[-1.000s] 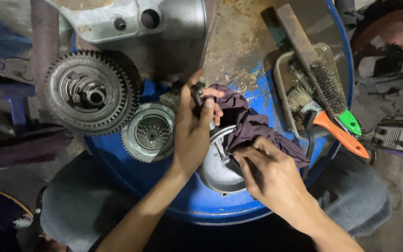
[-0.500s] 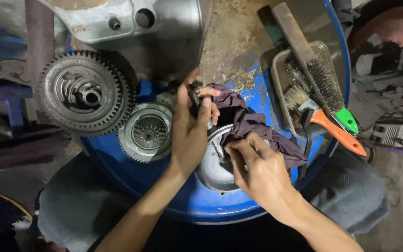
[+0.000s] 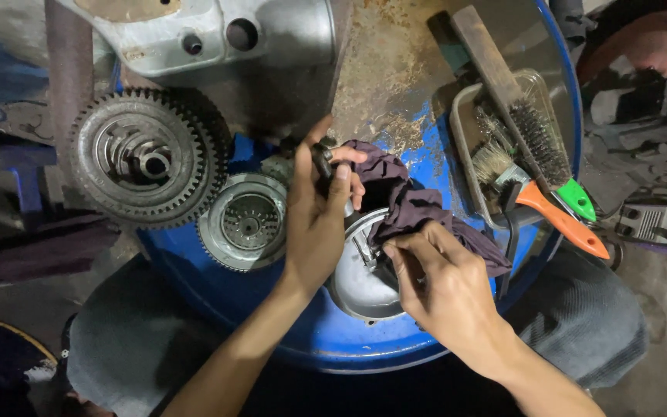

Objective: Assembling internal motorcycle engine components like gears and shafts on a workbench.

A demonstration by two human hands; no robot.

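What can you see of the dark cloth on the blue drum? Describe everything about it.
The cloth is a crumpled rag, dark purplish-brown, soft and heavily creased. It lies bunched on the blue drum top, draped partly over the round metal cover. The right hand pinches its lower edge; the left hand, gripping a small dark part, touches its upper end with the fingertips. Its right end trails toward the tray of brushes.

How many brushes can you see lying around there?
2, both in the metal tray at the drum's right edge: a wire brush with a long wooden handle, and a paintbrush with an orange handle just below it. More could lie hidden underneath.
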